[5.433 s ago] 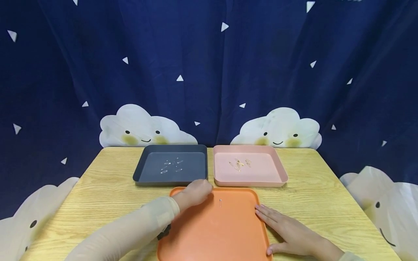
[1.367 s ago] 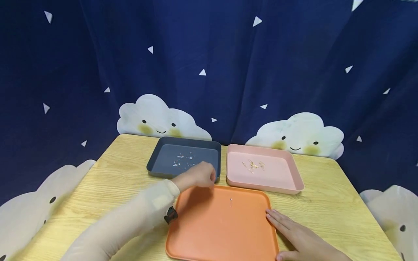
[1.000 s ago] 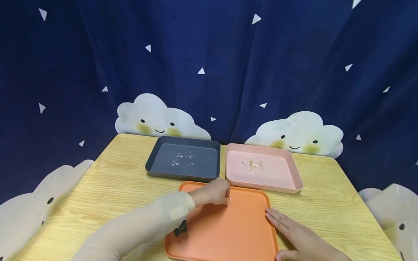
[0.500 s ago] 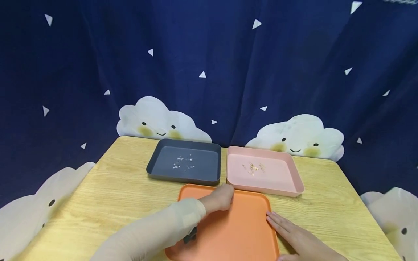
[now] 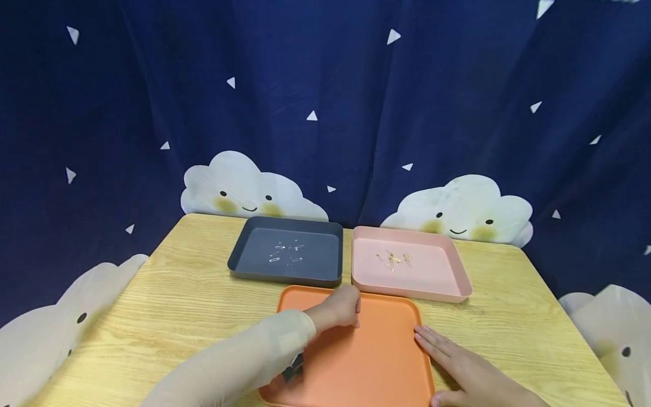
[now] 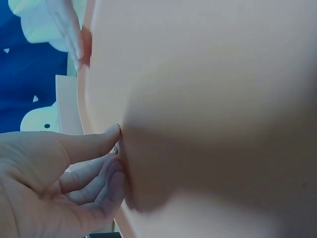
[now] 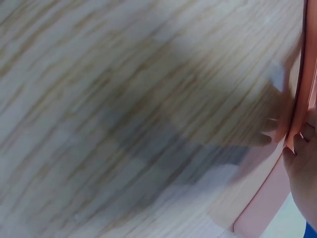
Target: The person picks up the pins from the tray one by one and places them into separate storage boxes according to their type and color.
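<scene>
My left hand [image 5: 339, 308] is low over the far part of the orange tray [image 5: 381, 362]. In the left wrist view, its thumb and curled fingers pinch a small metal safety pin [image 6: 116, 148], which shows only as a glint between the fingertips. The head view hides that pin behind the hand. My right hand [image 5: 460, 362] rests its straight fingers along the tray's right rim, holding nothing. Several silver safety pins [image 5: 275, 259] lie in the dark grey tray [image 5: 249, 270]. Gold safety pins [image 5: 391, 260] lie loosely bunched in the pink tray [image 5: 432, 277].
The grey and pink trays stand side by side behind the orange one, close to its far rim. All sit on a wooden table [image 5: 203, 294]. A dark blue curtain [image 5: 285, 85] with white clouds hangs behind the table's back edge.
My left hand has moved from the orange tray's far left edge rightward and down to the safety pin lying there, and now pinches it. My right hand keeps its place at the rim.
</scene>
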`<state>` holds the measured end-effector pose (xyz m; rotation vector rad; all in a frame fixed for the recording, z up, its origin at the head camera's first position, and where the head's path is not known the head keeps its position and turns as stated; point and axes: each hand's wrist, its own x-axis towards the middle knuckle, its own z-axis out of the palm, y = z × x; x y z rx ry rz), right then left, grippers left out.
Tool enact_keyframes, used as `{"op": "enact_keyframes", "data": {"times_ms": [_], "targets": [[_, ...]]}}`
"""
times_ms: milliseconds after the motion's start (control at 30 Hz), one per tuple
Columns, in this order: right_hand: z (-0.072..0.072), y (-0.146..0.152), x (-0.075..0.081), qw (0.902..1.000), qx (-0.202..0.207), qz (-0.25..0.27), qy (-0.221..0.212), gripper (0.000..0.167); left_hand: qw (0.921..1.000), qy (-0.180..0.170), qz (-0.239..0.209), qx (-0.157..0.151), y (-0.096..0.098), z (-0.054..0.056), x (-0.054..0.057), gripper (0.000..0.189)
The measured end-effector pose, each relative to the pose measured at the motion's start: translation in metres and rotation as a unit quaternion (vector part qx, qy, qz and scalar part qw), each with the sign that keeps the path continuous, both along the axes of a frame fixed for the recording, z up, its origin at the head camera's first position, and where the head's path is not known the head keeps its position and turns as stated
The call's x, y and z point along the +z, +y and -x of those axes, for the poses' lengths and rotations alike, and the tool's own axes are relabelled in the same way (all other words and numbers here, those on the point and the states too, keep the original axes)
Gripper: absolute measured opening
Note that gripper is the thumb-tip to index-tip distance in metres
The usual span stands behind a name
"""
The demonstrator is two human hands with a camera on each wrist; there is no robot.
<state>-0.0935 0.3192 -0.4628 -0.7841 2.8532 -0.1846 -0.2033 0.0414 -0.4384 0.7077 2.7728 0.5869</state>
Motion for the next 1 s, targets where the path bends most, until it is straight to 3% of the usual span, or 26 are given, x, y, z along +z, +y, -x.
{"op": "enact_keyframes", "data": {"times_ms": [133, 233, 367, 433, 633, 800, 900, 1000], "targets": [[0.000, 0.001, -0.001, 0.9993, 0.019, 0.004, 0.031, 0.092, 0.9998, 0.002, 0.016, -0.007, 0.001, 0.002, 0.003, 0.027], [0.000, 0.001, -0.002, 0.9982, 0.028, 0.006, 0.053, 0.092, 0.9984, 0.001, 0.053, -0.021, 0.001, 0.003, 0.007, 0.027], [0.001, 0.001, -0.003, 0.9980, 0.028, 0.002, 0.056, 0.093, 0.9941, 0.001, 0.099, -0.043, -0.001, 0.004, 0.011, 0.031], [0.001, 0.001, -0.003, 0.9980, 0.028, 0.001, 0.057, 0.093, 0.9936, -0.002, 0.100, -0.053, -0.003, 0.005, 0.011, 0.030], [0.001, 0.002, -0.004, 0.9958, 0.042, 0.006, 0.082, 0.093, 0.9965, -0.037, 0.029, -0.069, -0.012, 0.006, 0.010, 0.020], [-0.001, 0.002, -0.003, 0.9944, 0.047, 0.013, 0.094, 0.092, 0.9945, -0.076, -0.012, -0.072, -0.022, 0.010, 0.007, 0.015], [-0.002, 0.003, -0.004, 0.9934, 0.054, 0.017, 0.100, 0.092, 0.9899, -0.123, -0.036, -0.061, -0.027, 0.013, 0.006, 0.011], [-0.002, 0.003, -0.005, 0.9932, 0.059, 0.015, 0.099, 0.092, 0.9793, -0.183, -0.077, -0.041, -0.032, 0.015, 0.005, 0.008]]}}
